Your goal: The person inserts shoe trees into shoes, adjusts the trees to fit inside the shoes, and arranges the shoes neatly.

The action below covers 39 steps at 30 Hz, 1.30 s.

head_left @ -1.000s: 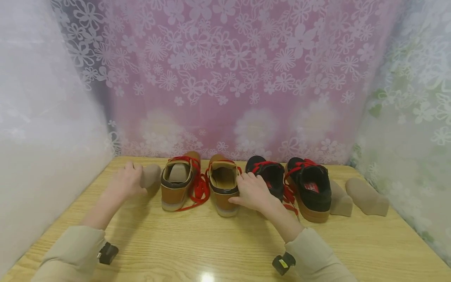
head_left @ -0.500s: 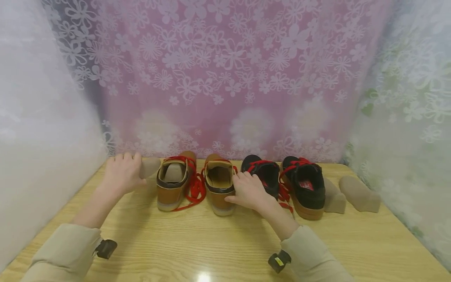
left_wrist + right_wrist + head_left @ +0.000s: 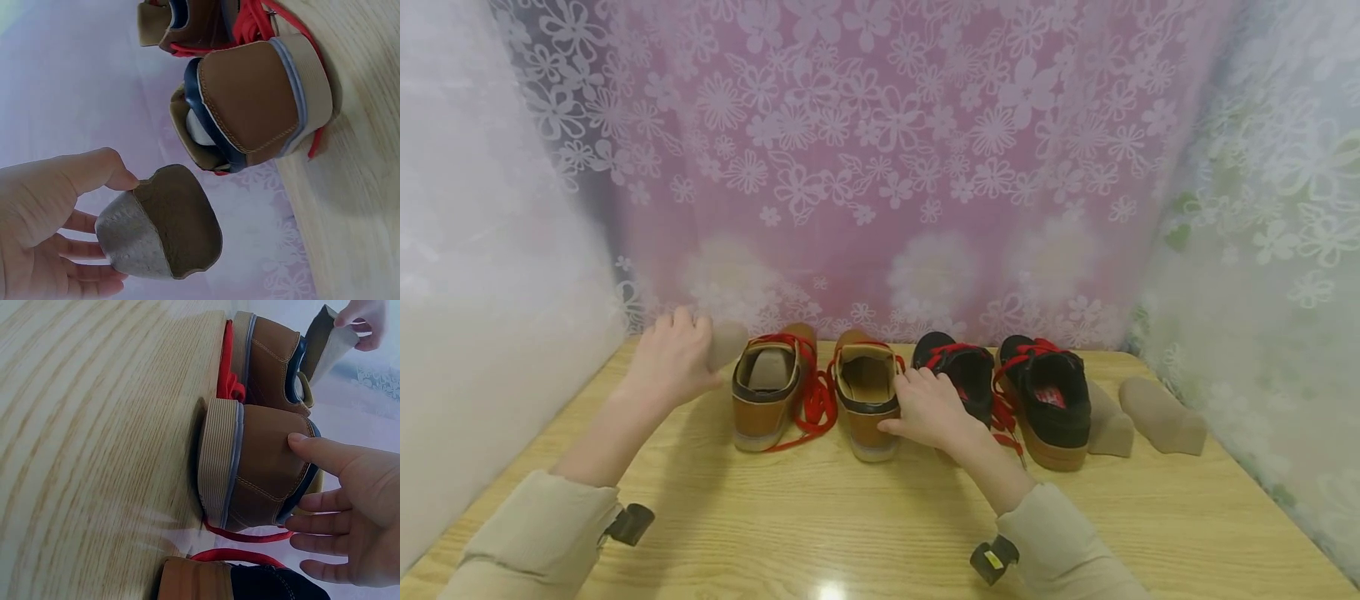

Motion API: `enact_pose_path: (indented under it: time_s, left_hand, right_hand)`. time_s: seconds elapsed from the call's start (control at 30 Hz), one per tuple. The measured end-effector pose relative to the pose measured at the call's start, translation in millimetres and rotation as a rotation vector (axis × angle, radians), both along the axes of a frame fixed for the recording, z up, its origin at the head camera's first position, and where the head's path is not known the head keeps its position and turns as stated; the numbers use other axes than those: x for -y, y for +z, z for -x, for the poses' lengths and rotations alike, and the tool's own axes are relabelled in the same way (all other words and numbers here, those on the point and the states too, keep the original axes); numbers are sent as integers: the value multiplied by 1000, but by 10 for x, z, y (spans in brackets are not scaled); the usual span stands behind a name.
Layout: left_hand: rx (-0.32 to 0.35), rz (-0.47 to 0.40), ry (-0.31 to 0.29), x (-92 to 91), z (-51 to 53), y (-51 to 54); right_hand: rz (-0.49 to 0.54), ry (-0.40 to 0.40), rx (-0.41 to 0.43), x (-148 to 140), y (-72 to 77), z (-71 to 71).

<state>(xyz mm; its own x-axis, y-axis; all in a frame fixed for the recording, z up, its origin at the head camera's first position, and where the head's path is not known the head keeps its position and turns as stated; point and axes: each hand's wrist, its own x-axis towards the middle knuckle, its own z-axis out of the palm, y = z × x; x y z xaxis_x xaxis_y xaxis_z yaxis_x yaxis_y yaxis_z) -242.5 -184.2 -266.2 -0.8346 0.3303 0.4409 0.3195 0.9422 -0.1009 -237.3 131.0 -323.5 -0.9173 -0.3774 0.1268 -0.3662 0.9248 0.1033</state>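
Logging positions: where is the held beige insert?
In the head view, the left hand holds the beige insert raised above the table, just left of the leftmost brown shoe.

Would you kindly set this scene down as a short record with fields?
left hand: holds a hollow beige insert off the table
right hand: touches heel of right brown shoe
left brown shoe: another insert inside
right brown shoe: no insert visible inside
black shoes: two, right of the brown pair
loose inserts: two, at the right
laces: red
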Motion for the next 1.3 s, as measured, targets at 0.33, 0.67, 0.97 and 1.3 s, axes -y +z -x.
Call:
enact_pose_path:
  time_s: [0.33,0.67,0.97,1.3]
  left_hand:
    - [-6,28,-5,-185,-82,105]
    - [-21,18,-92,-443,-105,163]
    - [-7,56,-156,-634,-94,137]
    - [-14,88,-189,-785,-142,128]
  right_hand:
    - [-2,-14,-8,-3,0,8]
    - [-7,-5,-17,-10,4,0]
    - [-36,12,-64,-24,2,-13]
    - [-39,10,-65,-28,-9,-4]
